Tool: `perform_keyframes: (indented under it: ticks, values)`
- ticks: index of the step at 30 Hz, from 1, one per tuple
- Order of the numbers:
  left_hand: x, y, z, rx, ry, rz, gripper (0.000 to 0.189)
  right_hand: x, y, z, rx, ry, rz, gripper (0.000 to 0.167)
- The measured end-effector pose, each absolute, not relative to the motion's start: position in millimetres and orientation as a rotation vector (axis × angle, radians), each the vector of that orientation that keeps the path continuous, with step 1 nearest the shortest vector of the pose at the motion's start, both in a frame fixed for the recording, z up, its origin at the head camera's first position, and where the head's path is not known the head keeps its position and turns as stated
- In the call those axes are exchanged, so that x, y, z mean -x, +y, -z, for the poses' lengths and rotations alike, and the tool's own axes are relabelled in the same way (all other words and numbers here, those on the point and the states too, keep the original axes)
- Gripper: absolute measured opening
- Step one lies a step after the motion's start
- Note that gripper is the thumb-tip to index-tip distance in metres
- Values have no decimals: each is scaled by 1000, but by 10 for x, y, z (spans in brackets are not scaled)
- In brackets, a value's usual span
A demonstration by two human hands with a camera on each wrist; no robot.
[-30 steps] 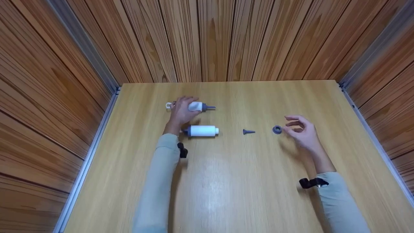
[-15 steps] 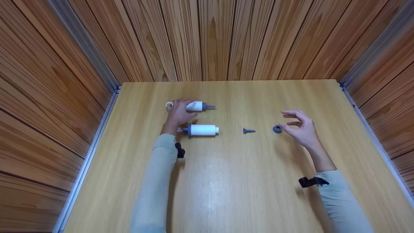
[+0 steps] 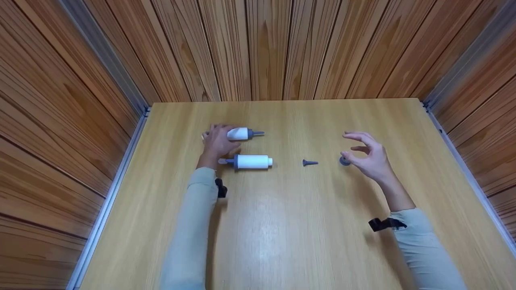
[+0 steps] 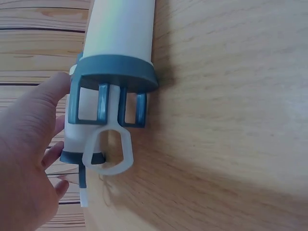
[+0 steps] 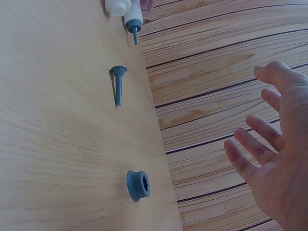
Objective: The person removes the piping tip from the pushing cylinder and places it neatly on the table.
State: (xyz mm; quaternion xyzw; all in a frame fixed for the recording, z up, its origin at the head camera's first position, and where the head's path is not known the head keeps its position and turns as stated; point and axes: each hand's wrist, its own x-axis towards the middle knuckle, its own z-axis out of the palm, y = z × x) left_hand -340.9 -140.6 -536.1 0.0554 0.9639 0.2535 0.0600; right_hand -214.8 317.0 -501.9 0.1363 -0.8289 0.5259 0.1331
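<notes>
At the back left of the table, my left hand (image 3: pixel 217 143) grips the handle end of a white icing syringe (image 3: pixel 238 133) with a grey nozzle; its fingers partly hide the handle. The thumb is spread to the near side. Just in front lies a second, thicker white syringe (image 3: pixel 253 162), whose grey frame and white pull ring (image 4: pixel 126 149) show in the left wrist view. My right hand (image 3: pixel 369 157) hovers with spread, bent fingers above a grey collar ring (image 5: pixel 138 186), apart from it. A loose grey nozzle (image 3: pixel 309 162) lies to the ring's left.
The wooden table (image 3: pixel 258 225) carries these parts in a rough row. Wood-plank walls (image 3: pixel 266 52) enclose the back and both sides, with metal rails (image 3: pixel 109 201) along the side edges. A black camera mount (image 3: pixel 221 187) sits on each wrist.
My left hand has slid left along the far syringe, which has lately shifted slightly left with it. My right hand has moved left and away from me, over the grey ring.
</notes>
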Motion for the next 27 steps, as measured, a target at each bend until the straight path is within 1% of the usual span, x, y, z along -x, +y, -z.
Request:
perform_keyframes:
  ticks: [7, 19, 27]
  values:
    - [3378, -1487, 5381, -126, 2900, -773, 65, 2175, 3120, 4999, -458, -2386, -1506, 54]
    - [3369, -1615, 5452, -79, 2832, -875, 54, 2229, 2983, 4912, -525, -2399, -1531, 70]
    - [3356, -1597, 5471, -74, 2846, -933, 47, 2279, 2883, 4915, -593, -2377, -1532, 71]
